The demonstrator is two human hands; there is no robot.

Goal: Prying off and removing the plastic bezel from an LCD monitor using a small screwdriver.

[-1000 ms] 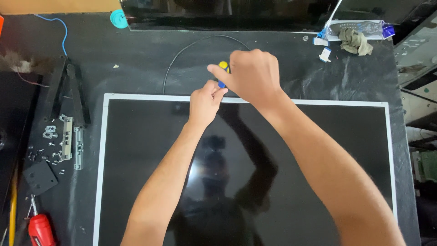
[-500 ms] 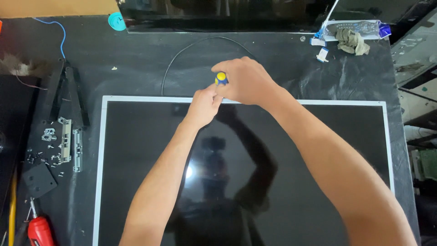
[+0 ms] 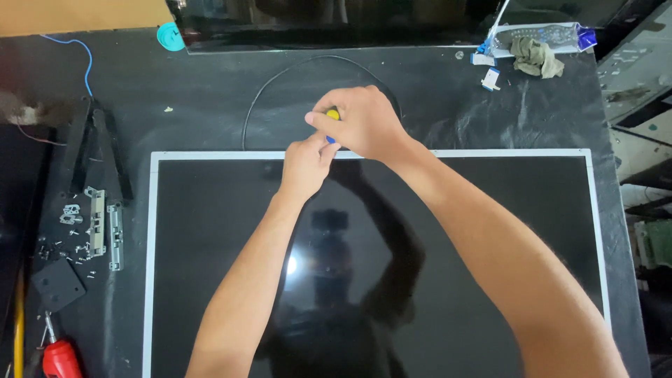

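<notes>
Screwdriver (image 3: 332,116), yellow-and-blue handle, was at the far edge of the flat screen panel (image 3: 371,266), about mid-width. Right hand (image 3: 364,122) was closed around the handle; left hand (image 3: 306,162) pinched low at the shaft, grip narrow, right at the panel's white frame. Shaft mostly hidden by the fingers, tip not visible. Long axis looked steep, close to upright, yellow end up and leaning slightly far, business end pointing down at the frame edge.

Progress, my read: mid-way. Loose screws (image 3: 66,245), metal brackets (image 3: 105,227) and a black plate (image 3: 56,283) already lay on the table (image 3: 175,84) at left, so some hardware was off. Panel lay face up, frame still on.

Black cable (image 3: 280,77) looped just beyond the hands. Red-handled tool (image 3: 59,357) sat near left.
</notes>
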